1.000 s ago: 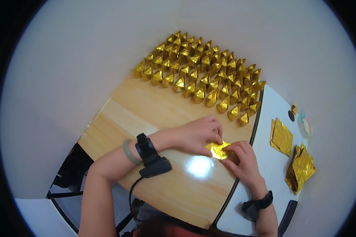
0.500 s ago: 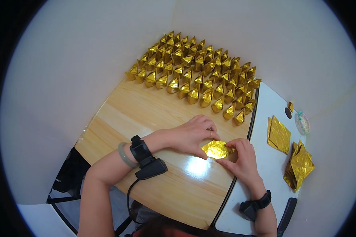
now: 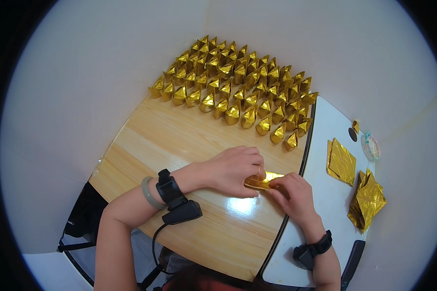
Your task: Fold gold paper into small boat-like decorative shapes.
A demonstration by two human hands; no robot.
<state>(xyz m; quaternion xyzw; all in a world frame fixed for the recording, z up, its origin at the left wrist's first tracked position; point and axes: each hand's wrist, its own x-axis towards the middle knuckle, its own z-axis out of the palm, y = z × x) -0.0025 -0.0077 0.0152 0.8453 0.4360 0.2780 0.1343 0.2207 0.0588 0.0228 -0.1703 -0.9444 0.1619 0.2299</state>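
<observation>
Between my two hands a piece of gold foil paper [image 3: 258,184] lies on the wood-grain table, its near edge folded up into a narrow strip. My left hand [image 3: 238,169] grips its left end, fingers bent over the top and thumb along the near side. At the right end, my right hand [image 3: 292,193] pinches the fold between thumb and fingers. The fingers hide parts of both ends. A bright bit of the foil shows behind the fold.
Rows of folded gold paper ingots [image 3: 232,114] fill the table's far side. On the white surface [image 3: 320,160] at right lie flat gold sheets [image 3: 342,162], a fanned gold pile [image 3: 368,201] and a clear round coil [image 3: 371,146]. A black cable [image 3: 154,245] runs from my left wrist device.
The foil paper, flat and wide before, now has its near edge turned up into a narrow strip. My hands have closed in along the fold. The view has shifted slightly.
</observation>
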